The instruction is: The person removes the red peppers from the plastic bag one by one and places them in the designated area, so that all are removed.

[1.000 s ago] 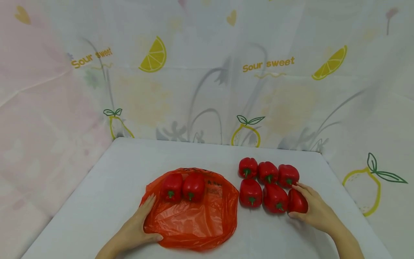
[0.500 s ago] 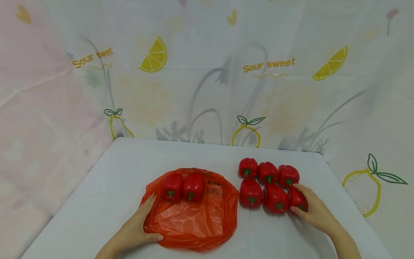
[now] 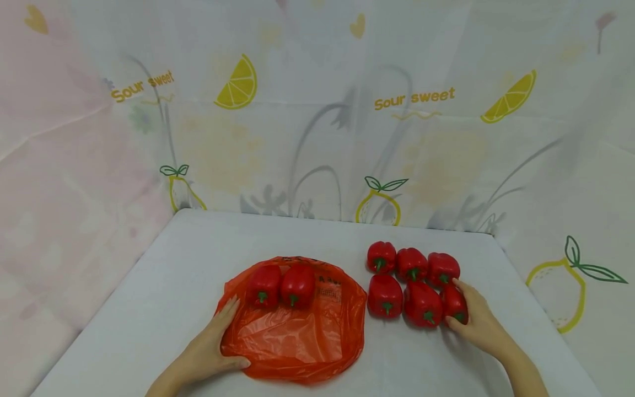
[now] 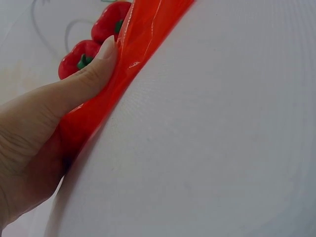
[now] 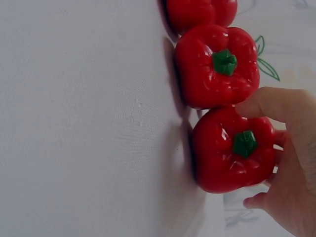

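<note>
My right hand [image 3: 478, 322] grips a red bell pepper [image 3: 453, 303], the front right one of a group. Thumb and fingers reach around this pepper [image 5: 232, 153], whose green stem faces the camera in the right wrist view. It stands against the neighbouring bell pepper [image 5: 215, 79]. My left hand [image 3: 208, 347] rests with spread fingers along the left rim of an orange plastic bag [image 3: 292, 344]. In the left wrist view, its thumb [image 4: 89, 81] lies against the bag's edge; the other fingers are mostly hidden. Two bell peppers [image 3: 297, 286] sit at the back of the bag.
Several more red bell peppers [image 3: 385, 296] stand in two rows right of the bag, close to its rim. A white table [image 3: 213, 237] lies under everything. Behind it hangs a printed cloth [image 3: 307, 138] with lemon pictures.
The pepper under my right hand has turned so its stem shows, and has shifted left against its neighbour. The right hand moved slightly left with it. My left hand and the bag stayed put.
</note>
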Action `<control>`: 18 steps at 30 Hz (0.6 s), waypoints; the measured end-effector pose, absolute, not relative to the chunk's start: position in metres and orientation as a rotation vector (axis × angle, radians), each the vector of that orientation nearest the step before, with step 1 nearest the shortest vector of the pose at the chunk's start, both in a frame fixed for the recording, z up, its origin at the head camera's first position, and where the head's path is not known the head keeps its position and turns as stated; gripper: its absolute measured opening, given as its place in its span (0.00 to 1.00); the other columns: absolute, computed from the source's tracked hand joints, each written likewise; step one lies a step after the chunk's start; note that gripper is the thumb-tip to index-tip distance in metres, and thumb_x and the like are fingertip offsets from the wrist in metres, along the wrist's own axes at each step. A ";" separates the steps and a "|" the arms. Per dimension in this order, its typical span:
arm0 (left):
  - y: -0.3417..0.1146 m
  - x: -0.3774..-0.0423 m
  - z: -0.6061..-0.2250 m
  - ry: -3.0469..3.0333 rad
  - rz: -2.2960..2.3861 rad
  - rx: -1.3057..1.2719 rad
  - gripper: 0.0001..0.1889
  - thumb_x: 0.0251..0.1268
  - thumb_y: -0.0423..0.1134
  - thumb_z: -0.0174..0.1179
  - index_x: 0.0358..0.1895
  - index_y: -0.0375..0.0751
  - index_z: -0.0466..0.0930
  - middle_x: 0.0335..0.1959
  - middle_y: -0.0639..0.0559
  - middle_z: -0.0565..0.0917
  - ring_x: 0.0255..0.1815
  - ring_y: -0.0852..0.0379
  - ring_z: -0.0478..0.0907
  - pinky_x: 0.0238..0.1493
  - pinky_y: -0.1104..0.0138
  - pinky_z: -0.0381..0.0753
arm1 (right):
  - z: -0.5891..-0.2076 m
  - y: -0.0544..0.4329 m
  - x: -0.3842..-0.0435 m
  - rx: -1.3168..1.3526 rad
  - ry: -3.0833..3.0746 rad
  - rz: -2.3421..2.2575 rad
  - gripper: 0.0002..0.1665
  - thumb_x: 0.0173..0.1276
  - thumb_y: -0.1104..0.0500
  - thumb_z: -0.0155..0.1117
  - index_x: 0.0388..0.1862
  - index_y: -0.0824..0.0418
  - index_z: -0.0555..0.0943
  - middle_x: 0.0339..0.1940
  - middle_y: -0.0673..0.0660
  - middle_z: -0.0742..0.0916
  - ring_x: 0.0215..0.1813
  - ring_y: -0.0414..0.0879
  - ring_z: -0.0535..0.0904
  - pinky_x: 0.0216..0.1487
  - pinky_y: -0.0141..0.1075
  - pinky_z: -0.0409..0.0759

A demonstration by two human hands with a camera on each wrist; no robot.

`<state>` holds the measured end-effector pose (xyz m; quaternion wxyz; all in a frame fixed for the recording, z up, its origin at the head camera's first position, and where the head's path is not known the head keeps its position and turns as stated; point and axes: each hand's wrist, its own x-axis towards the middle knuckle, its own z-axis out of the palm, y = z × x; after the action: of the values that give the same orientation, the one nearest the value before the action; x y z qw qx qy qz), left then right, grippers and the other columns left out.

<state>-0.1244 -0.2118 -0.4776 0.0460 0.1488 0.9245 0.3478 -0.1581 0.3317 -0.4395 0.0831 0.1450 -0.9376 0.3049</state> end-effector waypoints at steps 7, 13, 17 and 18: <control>-0.212 -0.124 -0.479 2.806 1.074 0.435 0.63 0.41 0.66 0.71 0.75 0.32 0.49 0.75 0.35 0.52 0.72 0.31 0.51 0.61 0.35 0.61 | -0.433 0.325 -0.158 0.475 -2.681 0.863 0.51 0.48 0.68 0.71 0.69 0.70 0.56 0.62 0.76 0.65 0.64 0.78 0.51 0.52 0.76 0.55; -0.212 -0.125 -0.479 2.800 1.080 0.440 0.63 0.41 0.66 0.71 0.75 0.32 0.49 0.75 0.35 0.52 0.72 0.31 0.51 0.60 0.35 0.61 | -0.418 0.306 -0.156 0.551 -2.547 0.794 0.52 0.45 0.70 0.72 0.70 0.69 0.59 0.62 0.70 0.68 0.64 0.71 0.55 0.57 0.70 0.57; -0.212 -0.124 -0.479 2.799 1.079 0.436 0.63 0.40 0.67 0.71 0.75 0.32 0.49 0.75 0.35 0.52 0.72 0.31 0.50 0.61 0.35 0.61 | -0.408 0.289 -0.156 0.618 -2.478 0.773 0.51 0.45 0.69 0.73 0.70 0.69 0.61 0.64 0.66 0.70 0.66 0.65 0.58 0.68 0.47 0.55; -0.212 -0.125 -0.479 2.800 1.077 0.437 0.63 0.40 0.67 0.71 0.75 0.32 0.49 0.75 0.35 0.52 0.72 0.31 0.51 0.61 0.35 0.61 | -0.406 0.285 -0.156 0.637 -2.462 0.765 0.51 0.45 0.69 0.74 0.69 0.69 0.62 0.64 0.65 0.71 0.66 0.64 0.59 0.69 0.39 0.53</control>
<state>-0.1246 -0.2118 -0.4792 0.0548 0.1440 0.9222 0.3547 -0.1560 0.2846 -0.4058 0.2408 0.2327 -0.8999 0.2795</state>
